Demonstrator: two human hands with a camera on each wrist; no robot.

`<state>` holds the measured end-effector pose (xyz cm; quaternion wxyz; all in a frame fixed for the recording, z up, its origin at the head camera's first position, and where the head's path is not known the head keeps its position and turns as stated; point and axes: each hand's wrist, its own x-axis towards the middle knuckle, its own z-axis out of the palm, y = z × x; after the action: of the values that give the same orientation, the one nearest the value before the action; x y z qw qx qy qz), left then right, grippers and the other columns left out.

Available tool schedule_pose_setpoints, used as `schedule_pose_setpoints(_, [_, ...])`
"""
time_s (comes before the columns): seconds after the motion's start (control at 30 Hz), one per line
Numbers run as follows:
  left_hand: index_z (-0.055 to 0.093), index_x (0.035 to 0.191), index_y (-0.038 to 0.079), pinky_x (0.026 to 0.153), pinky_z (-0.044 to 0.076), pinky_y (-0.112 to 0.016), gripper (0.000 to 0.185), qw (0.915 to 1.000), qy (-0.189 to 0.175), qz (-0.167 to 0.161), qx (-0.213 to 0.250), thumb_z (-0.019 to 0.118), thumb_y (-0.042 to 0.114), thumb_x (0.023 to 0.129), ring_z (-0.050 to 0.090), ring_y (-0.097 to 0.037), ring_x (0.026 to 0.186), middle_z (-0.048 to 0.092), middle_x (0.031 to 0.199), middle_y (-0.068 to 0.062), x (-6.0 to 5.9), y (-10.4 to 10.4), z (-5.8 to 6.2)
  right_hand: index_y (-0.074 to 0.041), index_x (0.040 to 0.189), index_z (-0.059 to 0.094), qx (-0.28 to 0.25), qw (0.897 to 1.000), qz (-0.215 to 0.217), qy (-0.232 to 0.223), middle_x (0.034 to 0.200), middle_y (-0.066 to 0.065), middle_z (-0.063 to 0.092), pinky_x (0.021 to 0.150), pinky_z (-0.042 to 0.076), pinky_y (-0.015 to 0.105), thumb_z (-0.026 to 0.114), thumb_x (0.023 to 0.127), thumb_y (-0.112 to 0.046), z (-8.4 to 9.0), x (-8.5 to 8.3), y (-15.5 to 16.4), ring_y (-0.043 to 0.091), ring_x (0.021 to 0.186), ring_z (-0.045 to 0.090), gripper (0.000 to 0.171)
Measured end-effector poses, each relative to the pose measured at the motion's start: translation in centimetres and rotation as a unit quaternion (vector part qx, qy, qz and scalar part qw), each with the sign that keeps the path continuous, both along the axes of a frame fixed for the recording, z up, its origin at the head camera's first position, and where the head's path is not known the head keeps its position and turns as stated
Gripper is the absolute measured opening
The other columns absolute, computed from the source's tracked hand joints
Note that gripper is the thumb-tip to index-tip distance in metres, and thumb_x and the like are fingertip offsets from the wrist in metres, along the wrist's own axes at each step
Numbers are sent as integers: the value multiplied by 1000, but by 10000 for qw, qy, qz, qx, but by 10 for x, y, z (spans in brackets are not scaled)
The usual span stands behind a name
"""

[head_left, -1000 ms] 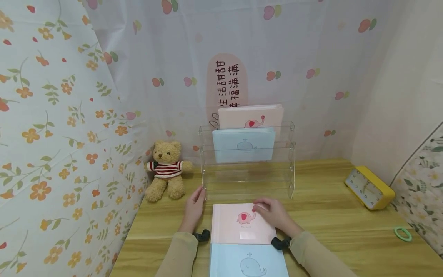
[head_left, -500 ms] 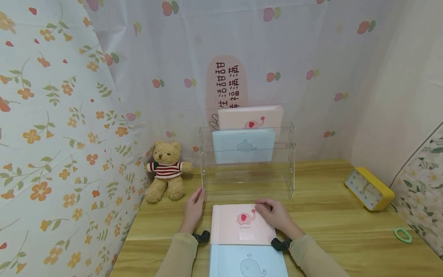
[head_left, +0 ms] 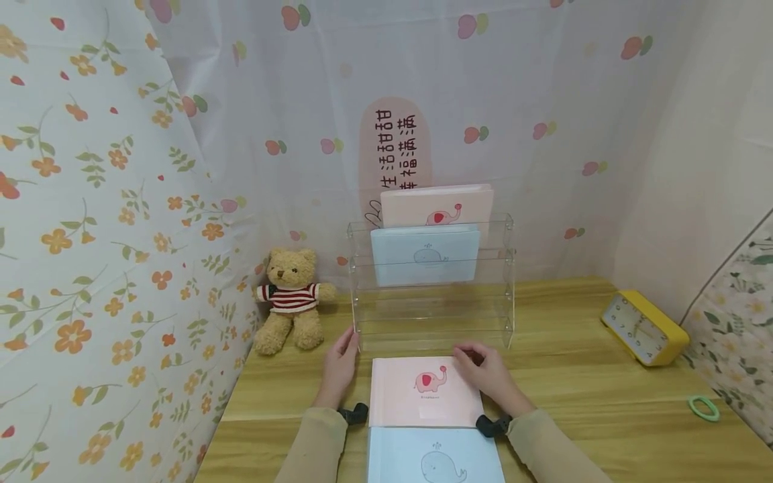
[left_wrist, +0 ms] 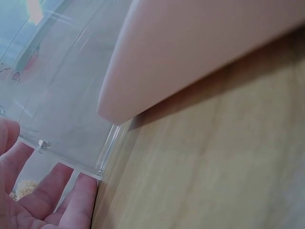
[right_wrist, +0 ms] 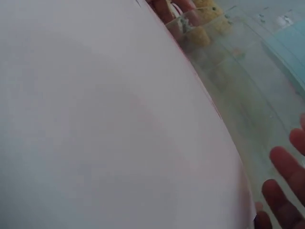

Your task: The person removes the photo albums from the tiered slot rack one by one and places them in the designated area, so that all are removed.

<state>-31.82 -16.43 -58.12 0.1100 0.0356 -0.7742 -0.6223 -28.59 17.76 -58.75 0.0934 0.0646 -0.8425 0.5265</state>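
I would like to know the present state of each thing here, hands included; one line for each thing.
left hand: open, fingertips at the rack's left front corner
right hand: fingers on the far right corner of the pink book
pink book: flat, closed
blue book: flat, closed
acrylic rack: upright, two books in back tiers
clock: tilted back

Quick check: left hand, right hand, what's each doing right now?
Left hand: open, fingers straight, touching the clear rack's left edge.
Right hand: open, resting on the pink book's far right corner.
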Motion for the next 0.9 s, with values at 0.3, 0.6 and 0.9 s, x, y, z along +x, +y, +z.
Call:
schedule_pose_setpoints(0.3, [67,152,10,123,49,-58,44,9999,121,-4,-43,64,33,114,62,-38,146,70,151,-16,-1,0,-5,0,113,80,-503,9906,-215,1257,106,23,81,76,56,12,74,106,-9,57,-19,7,0,86,66,14])
schedule_pose_setpoints(0.6, [67,152,8,121,51,-57,44,9999,121,62,-58,63,30,114,64,-36,144,71,149,-15,1,0,-2,7,130,68,-580,9760,-603,2013,126,26,72,109,57,29,73,107,-15,156,-68,16,13,111,67,32])
schedule_pose_setpoints(0.9, [69,150,11,121,51,-57,43,9998,140,105,-129,64,33,113,66,-36,141,72,148,-15,0,-2,-5,-3,156,49,-99,9914,-517,1201,156,22,56,128,43,61,77,104,-45,201,-94,20,43,142,57,73])
